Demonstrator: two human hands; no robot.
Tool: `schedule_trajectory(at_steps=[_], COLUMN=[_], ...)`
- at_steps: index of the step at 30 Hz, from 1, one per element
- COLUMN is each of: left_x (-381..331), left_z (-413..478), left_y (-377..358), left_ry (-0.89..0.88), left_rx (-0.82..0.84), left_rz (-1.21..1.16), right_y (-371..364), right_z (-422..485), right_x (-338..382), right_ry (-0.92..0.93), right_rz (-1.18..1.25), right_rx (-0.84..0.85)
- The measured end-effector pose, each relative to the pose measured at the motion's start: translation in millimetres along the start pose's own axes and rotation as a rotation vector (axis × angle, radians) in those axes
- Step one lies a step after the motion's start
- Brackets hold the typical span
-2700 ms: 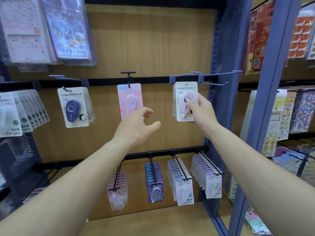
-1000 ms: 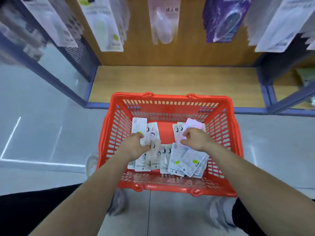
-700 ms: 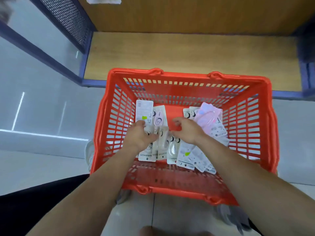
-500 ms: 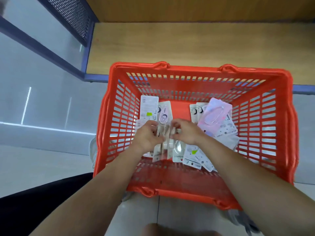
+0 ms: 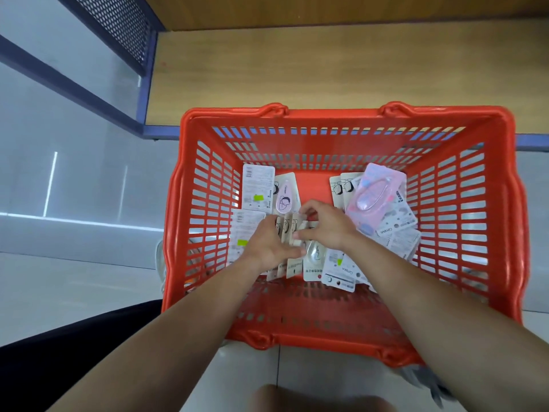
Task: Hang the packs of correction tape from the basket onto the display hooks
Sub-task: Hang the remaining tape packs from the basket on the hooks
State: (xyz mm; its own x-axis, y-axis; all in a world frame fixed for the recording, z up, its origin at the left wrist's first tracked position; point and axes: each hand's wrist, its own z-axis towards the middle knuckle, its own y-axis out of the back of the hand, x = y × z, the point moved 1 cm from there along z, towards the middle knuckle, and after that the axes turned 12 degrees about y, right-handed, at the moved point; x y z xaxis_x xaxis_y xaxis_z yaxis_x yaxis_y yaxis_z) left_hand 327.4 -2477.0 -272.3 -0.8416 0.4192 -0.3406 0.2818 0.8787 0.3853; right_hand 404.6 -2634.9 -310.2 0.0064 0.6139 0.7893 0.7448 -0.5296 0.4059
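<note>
Mostly covered: fanned white card packs of correction tape [image 5: 292, 264], upper halves under left hand [image 5: 267, 245] and right hand [image 5: 325, 226]; count unclear. Left fingertips out of sight among packs. Print on card backs too small to read. Grey object [image 5: 427, 382] beyond near corner of red plastic basket [image 5: 502, 233] blurred, unidentifiable. Pale wooden shelf board [image 5: 326, 69] cut by right edge.

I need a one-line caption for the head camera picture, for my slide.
Left hand and right hand grip a small stack of correction tape packs inside the red basket.
</note>
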Motion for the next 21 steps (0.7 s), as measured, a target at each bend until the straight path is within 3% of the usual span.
schedule_trajectory(at_steps=[7, 15, 21], left_x=[-6, -37, -51], left_z=[4, -15, -29], left_y=[6, 47, 54], left_ry=[0.019, -0.082, -0.118], left_rx=[-0.013, 0.178, 0.121], left_rz=[0.027, -0.095, -0.321], right_y=[10, 47, 79], right_z=[7, -3, -19], right_x=[-5, 24, 47], right_ry=[0.01, 0.078, 0.078], right_rz=[0.231, 0.459, 0.518], right_rx=[-0.019, 0.206, 0.007])
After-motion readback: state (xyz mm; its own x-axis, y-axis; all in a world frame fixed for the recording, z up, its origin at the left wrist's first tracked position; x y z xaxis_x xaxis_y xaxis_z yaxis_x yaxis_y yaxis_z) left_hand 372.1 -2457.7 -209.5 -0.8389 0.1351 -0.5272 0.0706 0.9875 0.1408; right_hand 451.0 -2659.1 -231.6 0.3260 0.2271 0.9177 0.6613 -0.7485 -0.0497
